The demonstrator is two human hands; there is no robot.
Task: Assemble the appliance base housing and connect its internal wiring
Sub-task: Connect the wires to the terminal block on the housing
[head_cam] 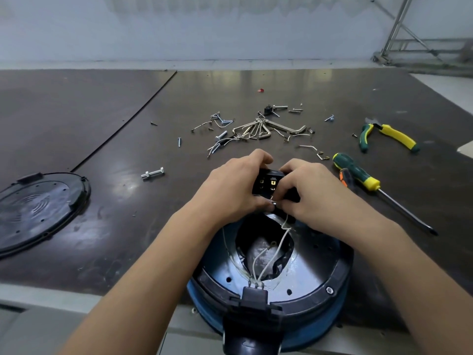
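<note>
Place: a repair or assembly workshop.
Surface: a wide dark scuffed workbench (102,119).
Tools: green-and-yellow pliers (389,135), a green-and-yellow-handled screwdriver (358,174), a bunch of metal hex keys (258,130).
Hardware: loose screws and bolts (217,139) scattered about.
Backdrop: a bare pale wall (179,29).

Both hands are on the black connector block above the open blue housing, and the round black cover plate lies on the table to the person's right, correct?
Not quite. In the head view the left hand and right hand do hold the connector block above the blue housing, but the cover plate lies on the table to the person's left, not right.
</note>
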